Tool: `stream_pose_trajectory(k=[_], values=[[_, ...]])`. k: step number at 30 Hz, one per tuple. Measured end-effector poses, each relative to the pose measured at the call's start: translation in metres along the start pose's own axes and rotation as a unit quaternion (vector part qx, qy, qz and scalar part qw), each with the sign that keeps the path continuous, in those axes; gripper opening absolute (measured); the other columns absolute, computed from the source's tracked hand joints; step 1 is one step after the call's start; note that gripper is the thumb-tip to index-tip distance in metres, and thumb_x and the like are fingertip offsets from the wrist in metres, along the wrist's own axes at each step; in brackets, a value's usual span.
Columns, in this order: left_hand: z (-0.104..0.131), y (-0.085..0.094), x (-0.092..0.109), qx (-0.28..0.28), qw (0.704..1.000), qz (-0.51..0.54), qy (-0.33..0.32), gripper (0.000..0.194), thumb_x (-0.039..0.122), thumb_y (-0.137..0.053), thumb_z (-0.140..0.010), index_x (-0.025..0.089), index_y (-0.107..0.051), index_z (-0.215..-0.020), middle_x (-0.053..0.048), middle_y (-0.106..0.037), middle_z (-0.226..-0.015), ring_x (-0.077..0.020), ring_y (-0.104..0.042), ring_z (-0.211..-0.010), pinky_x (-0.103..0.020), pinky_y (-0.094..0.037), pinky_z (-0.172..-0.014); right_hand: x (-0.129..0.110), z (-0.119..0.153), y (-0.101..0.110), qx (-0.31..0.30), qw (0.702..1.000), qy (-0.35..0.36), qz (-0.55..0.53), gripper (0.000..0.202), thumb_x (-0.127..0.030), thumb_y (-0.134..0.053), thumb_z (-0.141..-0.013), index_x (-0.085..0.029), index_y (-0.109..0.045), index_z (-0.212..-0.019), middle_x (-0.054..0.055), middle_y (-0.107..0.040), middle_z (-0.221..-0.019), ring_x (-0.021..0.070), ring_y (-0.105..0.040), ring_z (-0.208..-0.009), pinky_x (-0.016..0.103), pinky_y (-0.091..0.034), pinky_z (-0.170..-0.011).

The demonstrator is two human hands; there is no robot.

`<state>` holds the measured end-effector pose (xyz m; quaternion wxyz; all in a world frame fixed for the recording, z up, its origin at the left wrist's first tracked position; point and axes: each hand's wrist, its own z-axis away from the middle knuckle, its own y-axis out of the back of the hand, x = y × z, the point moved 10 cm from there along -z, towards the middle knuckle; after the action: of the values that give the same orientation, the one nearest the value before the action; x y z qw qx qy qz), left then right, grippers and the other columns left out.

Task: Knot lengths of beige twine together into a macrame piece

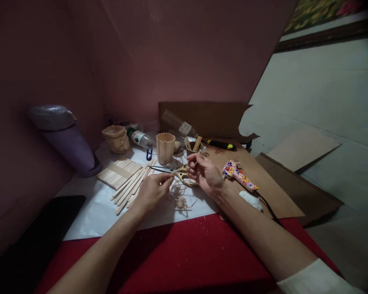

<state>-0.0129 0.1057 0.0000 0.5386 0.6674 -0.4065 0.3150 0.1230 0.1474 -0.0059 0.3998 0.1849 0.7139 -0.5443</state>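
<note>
Twine (181, 203) pinched by left hand (155, 188), grip of right hand (208, 177) unclear, scissors (171, 168) partly hidden

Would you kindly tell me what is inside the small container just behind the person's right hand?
Wooden sticks poke above the rim of the small container, behind the right hand. Their lower ends and anything deeper inside are hidden.

The right hand (206, 174) hides part of the scissors (171, 168) — the painting (322, 17) at far right and the near right sleeve (314, 279) are cut off.
</note>
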Motion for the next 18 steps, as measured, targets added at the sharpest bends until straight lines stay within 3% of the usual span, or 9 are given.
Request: stream_pose_trajectory(k=[3,6,10,13,18], values=[[0.0,0.01,0.006,0.043,0.996,-0.054,-0.048,0.019,0.031,-0.06,-0.076,0.02,-0.075,-0.081,-0.007,-0.072,-0.082,-0.0179,-0.062,-0.074,-0.027,-0.045,-0.066,-0.002,0.0,-0.001,0.0,1.0,0.005,0.001,0.02,-0.029,-0.051,-0.086,-0.016,-0.063,-0.076,-0.001,-0.046,-0.061,0.0081,-0.042,-0.052,0.019,-0.029,-0.044],[0.0,0.015,0.006,0.066,0.997,-0.002,-0.051,0.012,0.025,-0.064,-0.071,0.019,-0.074,-0.075,-0.006,-0.071,-0.076,-0.0165,-0.061,-0.07,-0.027,-0.045,-0.064,-0.005,0.001,-0.001,0.003,1.0,0.013,0.014,0.021,-0.03,-0.051,-0.085,-0.017,-0.064,-0.076,-0.001,-0.049,-0.061,0.0089,-0.045,-0.053,0.02,-0.03,-0.045],[-0.001,-0.005,-0.006,-0.019,0.982,0.178,0.058,0.02,0.019,-0.067,-0.065,0.015,-0.071,-0.084,-0.001,-0.065,-0.063,-0.0096,-0.049,-0.048,-0.023,-0.039,-0.047,-0.007,0.001,0.0,0.009,0.999,0.023,0.034,0.021,-0.032,-0.053,-0.084,-0.017,-0.065,-0.076,0.0,-0.05,-0.061,0.0096,-0.046,-0.054,0.021,-0.032,-0.046],[0.003,-0.019,0.0,-0.081,0.951,0.287,0.086,0.02,0.02,-0.062,-0.07,0.012,-0.068,-0.087,-0.002,-0.064,-0.065,-0.008,-0.048,-0.047,-0.022,-0.036,-0.045,-0.008,0.0,0.001,0.013,0.999,0.028,0.03,0.02,-0.032,-0.055,-0.083,-0.017,-0.065,-0.075,0.0,-0.051,-0.062,0.0095,-0.045,-0.054,0.021,-0.033,-0.048],[0.008,-0.029,0.0,-0.133,0.917,0.353,0.131,0.027,0.033,-0.053,-0.081,0.01,-0.065,-0.078,0.0,-0.052,-0.052,-0.005,-0.035,-0.04,-0.019,-0.02,-0.038,-0.008,0.0,0.002,0.02,0.999,0.025,0.029,0.02,-0.032,-0.054,-0.083,-0.018,-0.064,-0.073,0.0,-0.049,-0.06,0.0101,-0.044,-0.055,0.021,-0.034,-0.048]])
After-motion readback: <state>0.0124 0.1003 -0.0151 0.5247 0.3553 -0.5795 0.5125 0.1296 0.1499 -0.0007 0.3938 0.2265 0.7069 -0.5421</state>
